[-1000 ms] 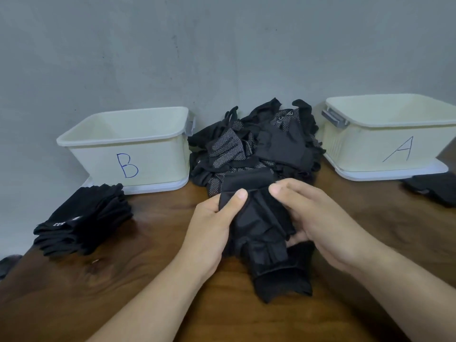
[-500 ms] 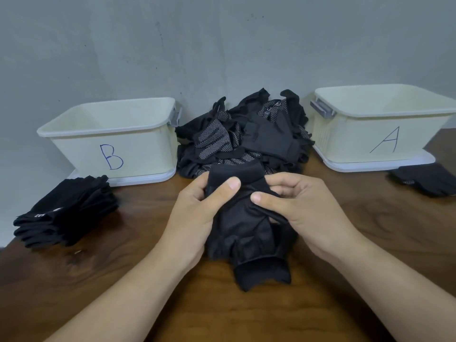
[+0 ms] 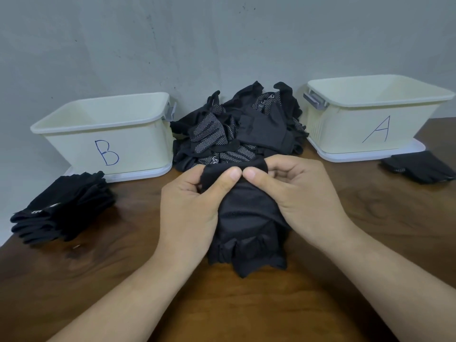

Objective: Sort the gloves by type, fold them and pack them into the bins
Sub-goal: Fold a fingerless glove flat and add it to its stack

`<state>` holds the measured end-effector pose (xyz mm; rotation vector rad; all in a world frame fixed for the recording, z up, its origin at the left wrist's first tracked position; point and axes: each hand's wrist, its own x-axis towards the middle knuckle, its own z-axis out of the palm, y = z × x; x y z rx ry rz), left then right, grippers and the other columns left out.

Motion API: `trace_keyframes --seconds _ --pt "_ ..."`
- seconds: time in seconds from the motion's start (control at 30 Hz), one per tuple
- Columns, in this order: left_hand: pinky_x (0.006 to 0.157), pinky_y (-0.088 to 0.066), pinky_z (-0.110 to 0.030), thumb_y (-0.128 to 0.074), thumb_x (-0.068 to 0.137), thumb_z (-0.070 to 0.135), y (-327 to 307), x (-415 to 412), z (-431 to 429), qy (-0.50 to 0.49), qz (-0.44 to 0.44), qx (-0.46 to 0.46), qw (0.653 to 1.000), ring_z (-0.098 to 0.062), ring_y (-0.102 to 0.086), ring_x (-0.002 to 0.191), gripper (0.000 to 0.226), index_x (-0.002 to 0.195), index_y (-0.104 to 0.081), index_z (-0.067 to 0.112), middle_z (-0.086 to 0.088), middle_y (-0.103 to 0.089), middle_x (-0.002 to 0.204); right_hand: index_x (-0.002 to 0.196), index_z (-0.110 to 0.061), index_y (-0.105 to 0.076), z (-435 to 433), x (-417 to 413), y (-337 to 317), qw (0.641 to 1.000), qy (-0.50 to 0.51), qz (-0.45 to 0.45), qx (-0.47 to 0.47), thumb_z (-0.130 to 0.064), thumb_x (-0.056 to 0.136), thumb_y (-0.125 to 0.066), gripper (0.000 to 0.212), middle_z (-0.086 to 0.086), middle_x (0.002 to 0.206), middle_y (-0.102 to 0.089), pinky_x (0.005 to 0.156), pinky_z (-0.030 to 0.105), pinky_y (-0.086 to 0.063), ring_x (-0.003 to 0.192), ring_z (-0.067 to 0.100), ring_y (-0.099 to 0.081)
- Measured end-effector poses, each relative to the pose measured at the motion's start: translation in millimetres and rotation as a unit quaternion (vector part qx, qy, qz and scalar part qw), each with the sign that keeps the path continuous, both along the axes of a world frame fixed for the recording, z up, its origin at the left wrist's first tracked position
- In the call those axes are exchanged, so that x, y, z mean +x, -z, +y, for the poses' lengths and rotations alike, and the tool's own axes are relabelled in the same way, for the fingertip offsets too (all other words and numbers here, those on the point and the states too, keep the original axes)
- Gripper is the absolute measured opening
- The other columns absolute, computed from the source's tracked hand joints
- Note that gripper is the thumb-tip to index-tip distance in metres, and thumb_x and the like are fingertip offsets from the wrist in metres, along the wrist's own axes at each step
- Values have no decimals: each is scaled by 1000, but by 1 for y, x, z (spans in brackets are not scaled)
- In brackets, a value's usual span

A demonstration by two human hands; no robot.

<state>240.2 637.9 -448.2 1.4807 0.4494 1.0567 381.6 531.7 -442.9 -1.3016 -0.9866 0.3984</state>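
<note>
A black glove (image 3: 246, 225) lies bunched on the wooden table in front of me. My left hand (image 3: 190, 211) grips its left side, thumb pressed on its top edge. My right hand (image 3: 301, 196) grips its right side, fingers curled over the cuff, and the two thumbs meet. Behind it is a pile of black gloves (image 3: 237, 129), some with white dots. A cream bin marked B (image 3: 108, 134) stands at the left and a cream bin marked A (image 3: 375, 114) at the right. No gloves show inside either bin.
A stack of folded black gloves (image 3: 64, 208) lies in front of bin B near the table's left edge. Another small heap of black gloves (image 3: 419, 166) lies in front of bin A. A grey wall runs behind the bins.
Both hands have drawn together on the glove, the thumbs now meeting at its top edge, and the glove is more bunched.
</note>
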Motion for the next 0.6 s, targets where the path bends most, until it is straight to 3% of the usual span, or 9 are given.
trace_keyframes --seconds 0.07,0.17,0.27,0.43,0.53,0.6 --pt "79 -60 -27 -81 89 30 -3 1 -1 -1 4 5 1000 -15 -77 90 6 89 -83 24 2 -81 91 91 -11 -83 1 1 1 1000 -4 -4 5 -20 93 -81 10 22 89 -76 82 48 -62 85 35 -76" --pt "71 -54 -21 -74 93 40 -3 1 1 2 30 18 999 -4 -68 78 21 77 -74 26 9 -74 79 95 -11 -84 1 0 1 1000 -7 -18 12 -16 94 -79 7 13 90 -80 83 42 -65 88 34 -78" --pt "82 -57 -24 -68 93 43 -2 2 4 42 46 19 998 -8 -74 95 24 101 -78 22 6 -80 98 98 -13 -84 0 6 -2 999 17 -27 25 -12 94 -78 7 3 93 -83 85 32 -63 90 22 -79" --pt "97 -59 -31 -79 86 22 6 1 8 191 98 2 977 -14 -72 119 48 133 -67 25 7 -77 125 102 -13 -83 -2 16 -5 998 43 -7 38 -16 98 -75 10 4 95 -83 80 31 -63 91 21 -80" --pt "92 -59 -30 -79 91 8 13 4 8 191 125 -7 974 -17 -74 114 39 128 -72 19 2 -79 121 104 -13 -83 -3 19 -6 996 73 15 45 -19 100 -73 12 4 95 -83 77 26 -61 89 17 -79" --pt "85 -61 -30 -78 92 4 16 7 6 184 129 -15 974 -20 -78 104 31 120 -76 16 -2 -81 114 104 -12 -83 -3 23 -6 993 95 44 56 -19 99 -74 12 6 97 -83 85 36 -64 94 21 -80"
